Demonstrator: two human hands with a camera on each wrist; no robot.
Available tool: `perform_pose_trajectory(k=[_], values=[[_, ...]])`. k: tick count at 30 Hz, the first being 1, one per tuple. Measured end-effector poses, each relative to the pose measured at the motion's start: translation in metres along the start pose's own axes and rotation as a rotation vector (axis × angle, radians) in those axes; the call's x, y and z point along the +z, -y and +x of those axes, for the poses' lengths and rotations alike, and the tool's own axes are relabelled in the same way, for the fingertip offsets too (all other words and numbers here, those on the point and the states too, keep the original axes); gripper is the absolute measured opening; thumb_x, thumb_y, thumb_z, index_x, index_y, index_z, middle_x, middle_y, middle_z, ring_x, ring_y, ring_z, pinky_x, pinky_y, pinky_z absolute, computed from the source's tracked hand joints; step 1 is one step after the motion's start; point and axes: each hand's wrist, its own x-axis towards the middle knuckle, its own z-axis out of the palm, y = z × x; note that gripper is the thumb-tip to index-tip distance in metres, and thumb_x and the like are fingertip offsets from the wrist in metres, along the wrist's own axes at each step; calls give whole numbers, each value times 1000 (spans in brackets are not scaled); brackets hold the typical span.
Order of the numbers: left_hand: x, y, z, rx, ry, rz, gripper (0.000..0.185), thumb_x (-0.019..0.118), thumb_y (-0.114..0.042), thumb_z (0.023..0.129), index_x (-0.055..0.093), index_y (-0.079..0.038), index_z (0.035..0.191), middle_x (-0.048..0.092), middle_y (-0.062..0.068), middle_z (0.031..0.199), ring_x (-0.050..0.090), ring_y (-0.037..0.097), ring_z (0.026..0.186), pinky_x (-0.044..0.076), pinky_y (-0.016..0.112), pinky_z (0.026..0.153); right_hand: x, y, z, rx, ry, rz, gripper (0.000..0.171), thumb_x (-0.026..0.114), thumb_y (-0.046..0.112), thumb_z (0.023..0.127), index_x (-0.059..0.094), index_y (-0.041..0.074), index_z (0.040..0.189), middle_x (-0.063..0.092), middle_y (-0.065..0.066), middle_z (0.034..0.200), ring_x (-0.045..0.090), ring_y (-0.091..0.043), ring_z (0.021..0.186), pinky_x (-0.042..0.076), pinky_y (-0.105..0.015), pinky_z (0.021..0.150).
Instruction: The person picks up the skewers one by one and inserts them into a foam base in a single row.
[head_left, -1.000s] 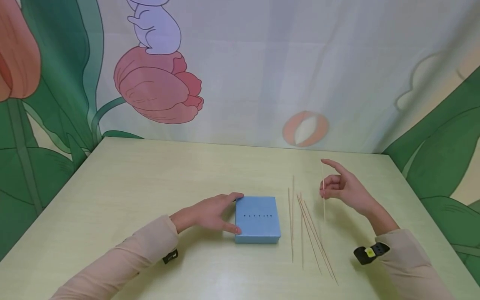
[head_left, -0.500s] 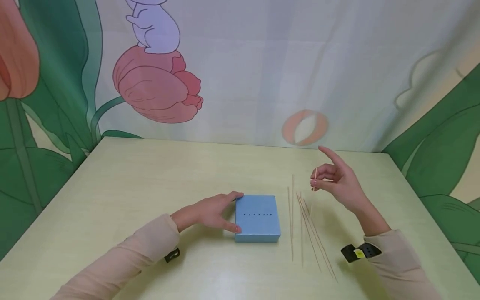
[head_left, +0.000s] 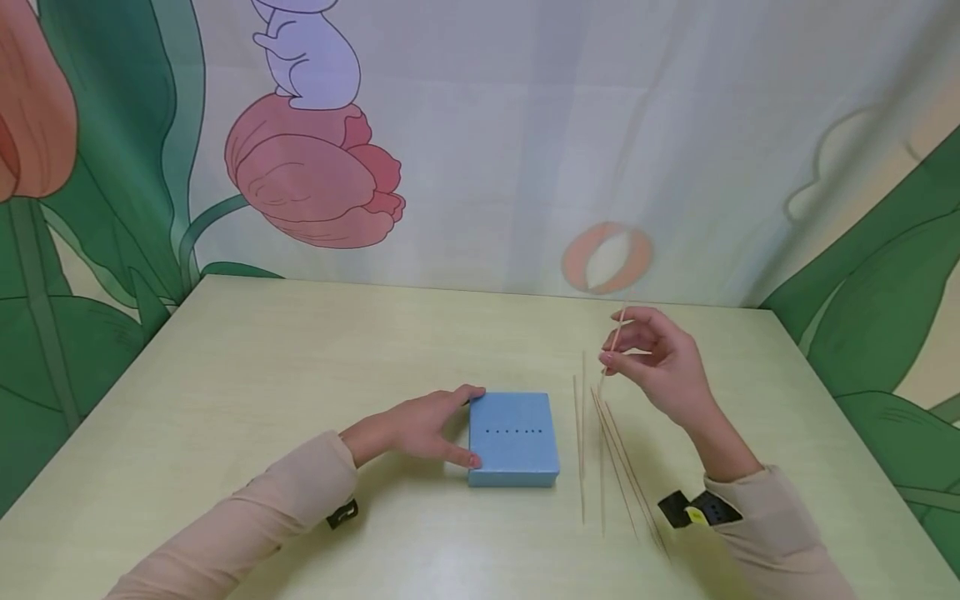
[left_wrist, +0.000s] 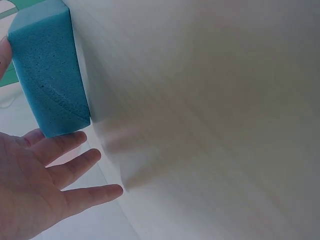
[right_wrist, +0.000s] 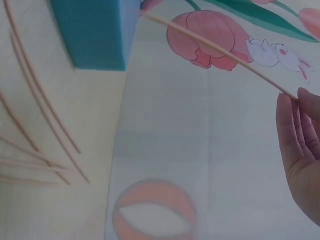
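Skewers [head_left: 611,462] right of foam block [head_left: 514,437]

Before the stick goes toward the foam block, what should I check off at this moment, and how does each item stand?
1. Right hand pinches one stick: ok.
2. Stick lifted off the table, tilted: ok.
3. Left hand steadies the foam block, fingers on its left side: ok.
4. Row of holes on the block's top uncovered: ok.
5. Stick tip over a hole: not ok, it is right of the block.
6. Spare sticks lie beside the block, apart from it: ok.
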Motion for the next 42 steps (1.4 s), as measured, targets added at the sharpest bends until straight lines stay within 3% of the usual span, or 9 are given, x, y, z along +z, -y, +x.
perform_pose_trajectory(k=[5,13,25,30,36,42], values=[[1,1,1,-4,3,-2,93,68,-53,73,23,-12,143,35,8,142,35,24,128,31,41,101,10,7,2,-43,-23,-37,27,62,-21,73,58,-9,98,62,-5,75,61,-14,64,53,-26,58],[3,5,1,-8,-2,7,93,67,-55,73,21,-13,143,34,6,143,34,22,129,30,39,102,23,11,5,-77,-14,-49,18,67,-6,77,63,-2,94,63,-6,74,62,-12,63,53,-25,63],[3,4,1,-3,-3,-6,93,68,-53,74,21,-13,143,34,7,143,33,22,129,29,38,103,46,11,9,-79,-35,77,19,70,-3,76,68,9,92,63,-9,73,63,-14,63,53,-27,64],[3,5,2,2,-3,-11,93,68,-54,74,21,-12,143,34,7,143,33,22,129,29,38,103,55,9,11,-100,-23,84,19,70,-5,75,68,6,91,62,-11,73,63,-14,65,53,-27,63],[3,5,2,6,0,-13,93,68,-53,74,22,-10,142,35,9,143,33,23,129,29,38,103,66,8,13,-117,-11,49,22,65,-17,72,64,-5,90,63,-9,73,63,-13,64,53,-27,63],[2,4,3,15,0,-14,93,68,-52,74,22,-10,142,35,9,143,33,22,129,28,38,104,74,9,14,-125,5,0,21,65,-18,72,62,-9,91,62,-14,73,63,-15,65,54,-28,63]])
